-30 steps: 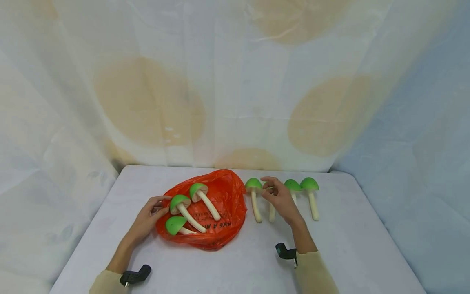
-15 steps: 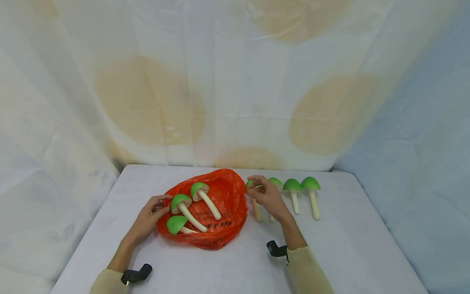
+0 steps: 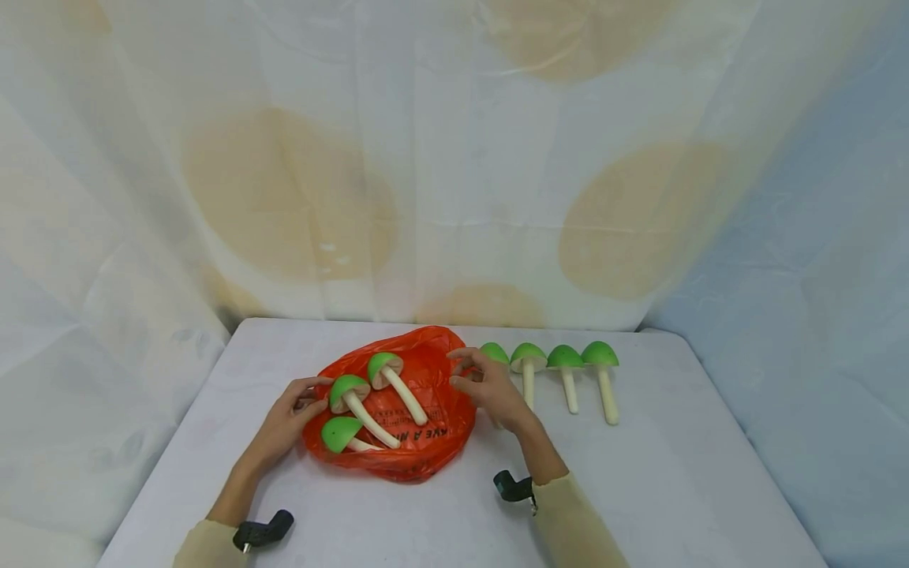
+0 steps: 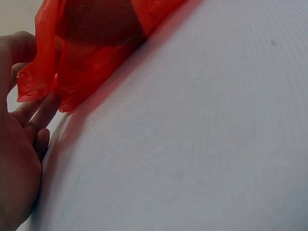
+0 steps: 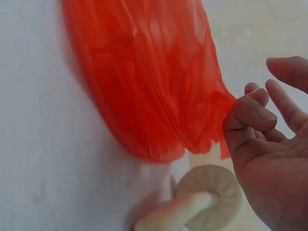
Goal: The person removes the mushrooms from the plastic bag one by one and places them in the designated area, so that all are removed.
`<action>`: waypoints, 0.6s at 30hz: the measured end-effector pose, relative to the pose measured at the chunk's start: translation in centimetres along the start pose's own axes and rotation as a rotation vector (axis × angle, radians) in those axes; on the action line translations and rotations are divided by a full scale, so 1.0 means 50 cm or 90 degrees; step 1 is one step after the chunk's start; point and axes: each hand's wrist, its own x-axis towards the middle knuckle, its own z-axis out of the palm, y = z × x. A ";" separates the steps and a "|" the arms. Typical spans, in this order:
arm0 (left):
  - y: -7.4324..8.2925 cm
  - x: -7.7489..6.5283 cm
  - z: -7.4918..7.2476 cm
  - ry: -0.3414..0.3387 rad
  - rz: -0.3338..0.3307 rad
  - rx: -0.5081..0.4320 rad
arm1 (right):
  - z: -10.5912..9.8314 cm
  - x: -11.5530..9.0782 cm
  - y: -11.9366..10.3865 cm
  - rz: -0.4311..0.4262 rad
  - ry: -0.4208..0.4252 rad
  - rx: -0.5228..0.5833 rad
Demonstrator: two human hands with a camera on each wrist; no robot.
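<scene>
A red plastic bag (image 3: 442,383) lies mouth up on the table, with three green-capped mushrooms (image 3: 349,393) with pale stems inside. My left hand (image 3: 284,418) holds the bag's left edge; in the left wrist view the red film (image 4: 91,62) runs between the thumb and the fingers. At the bag's right rim is my right hand (image 3: 497,393), thumb and forefinger apart. The right wrist view shows this hand (image 5: 274,168) right beside the bag's edge (image 5: 144,86), its fingers bent, nothing between them. A mushroom (image 5: 211,197) lies below it, partly hidden by the right hand in the head view.
Several more green-capped mushrooms (image 3: 529,359) lie in a row on the white table (image 3: 682,457), right of the bag. A pale curtain (image 3: 454,173) with tan spots hangs behind the table. Each wrist wears a small black camera (image 3: 263,531).
My right hand has moved left, from over the row of mushrooms to the right rim of the bag, uncovering some mushrooms. The left hand has stayed at the bag's left edge.
</scene>
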 end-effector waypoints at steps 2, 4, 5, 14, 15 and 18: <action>0.000 0.000 -0.001 -0.001 0.001 -0.001 | 0.011 0.002 -0.003 0.004 -0.008 0.001; -0.001 0.000 -0.001 -0.001 0.003 -0.001 | 0.019 0.005 -0.004 0.009 -0.017 0.008; -0.002 -0.001 0.000 -0.001 0.003 0.000 | 0.023 0.006 -0.005 0.013 -0.021 0.009; -0.003 -0.001 -0.002 0.000 0.004 -0.005 | 0.048 0.010 -0.024 0.024 -0.055 0.037; -0.003 -0.001 -0.002 -0.001 0.005 -0.005 | 0.051 0.011 -0.026 0.023 -0.061 0.043; -0.001 -0.001 -0.002 0.000 0.004 -0.004 | 0.061 0.013 -0.027 0.023 -0.077 0.050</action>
